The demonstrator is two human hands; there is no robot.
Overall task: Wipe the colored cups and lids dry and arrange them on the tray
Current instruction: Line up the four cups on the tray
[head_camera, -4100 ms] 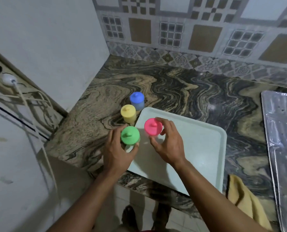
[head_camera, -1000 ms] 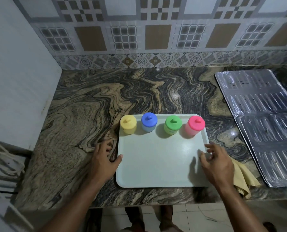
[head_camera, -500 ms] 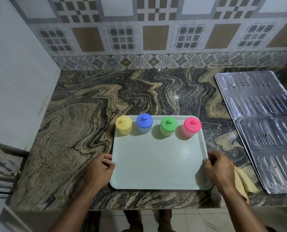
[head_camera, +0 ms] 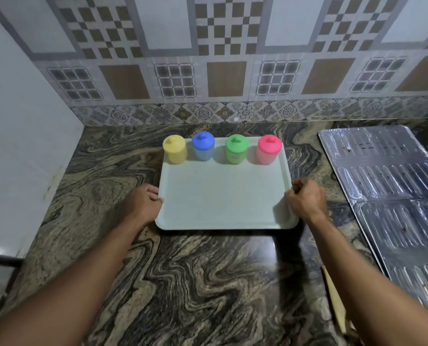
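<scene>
A home kitchen: patterned wall tiles back a swirled stone tabletop, with a ribbed metal drainboard along its right edge.

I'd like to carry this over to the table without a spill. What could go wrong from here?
1. All four lidded cups, from the yellow cup to the pink cup, stand along the tray's far edge; tilting it could slide or topple them.
2. The left hand and right hand hold only the side rims, so the far, loaded end may dip.
</scene>
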